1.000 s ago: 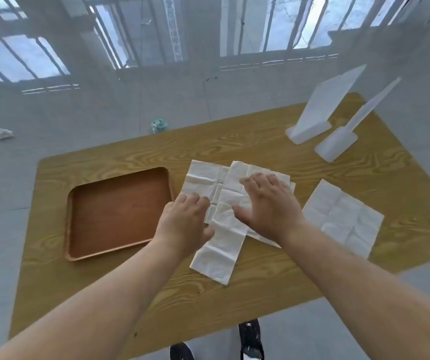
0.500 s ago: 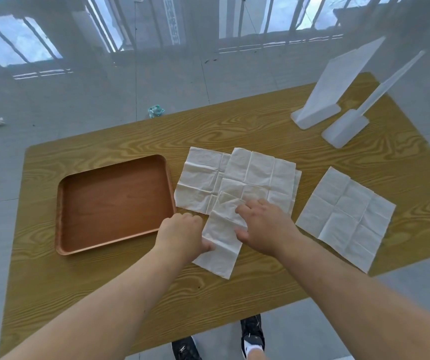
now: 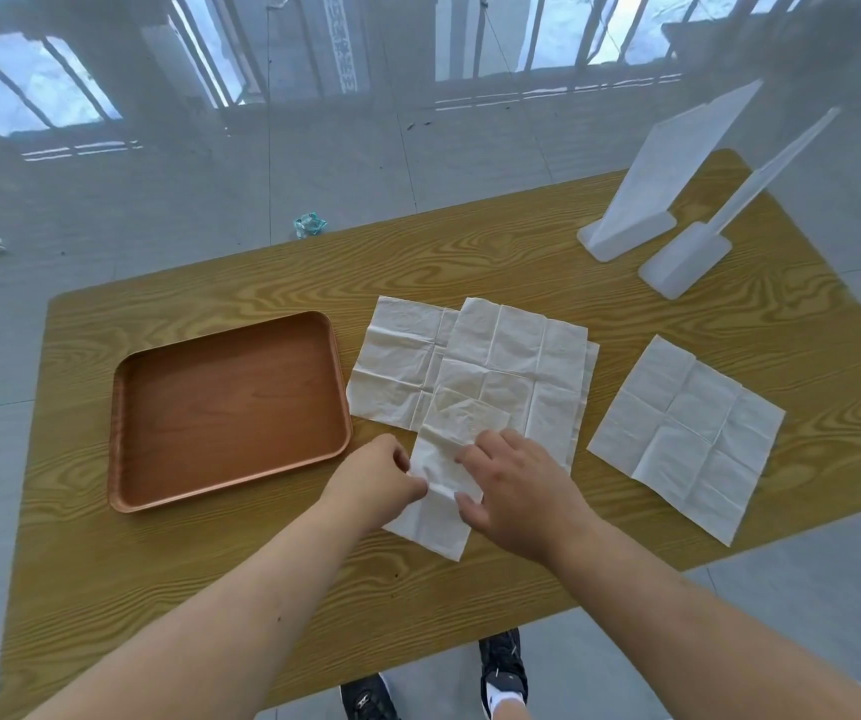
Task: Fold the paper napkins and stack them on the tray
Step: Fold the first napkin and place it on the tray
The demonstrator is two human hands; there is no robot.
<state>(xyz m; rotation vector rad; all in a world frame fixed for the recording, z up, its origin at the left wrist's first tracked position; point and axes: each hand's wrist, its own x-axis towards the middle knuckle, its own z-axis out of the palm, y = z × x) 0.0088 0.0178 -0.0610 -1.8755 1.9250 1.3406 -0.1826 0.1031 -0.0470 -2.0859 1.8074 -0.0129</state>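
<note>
Folding has barely begun. At the near middle of the worktop (image 3: 158, 563) lies one white paper napkin (image 3: 439, 517), a narrow, half-folded strip. The left hand (image 3: 376, 478) pinches its left edge; the right hand (image 3: 516, 491) pinches a raised fold between thumb and fingertips. Just left, the one brown rectangular wooden tray (image 3: 231, 407) holds nothing, so all stacking remains. Farther off lie three open creased napkins (image 3: 397, 366), two overlapping at centre and one apart at right; a protruding edge hints at a fourth beneath. Two white plastic stands (image 3: 646, 200) sit far right.

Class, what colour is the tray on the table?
The tray is reddish-brown wood; the head view, the only one, shows it plainly.
</note>
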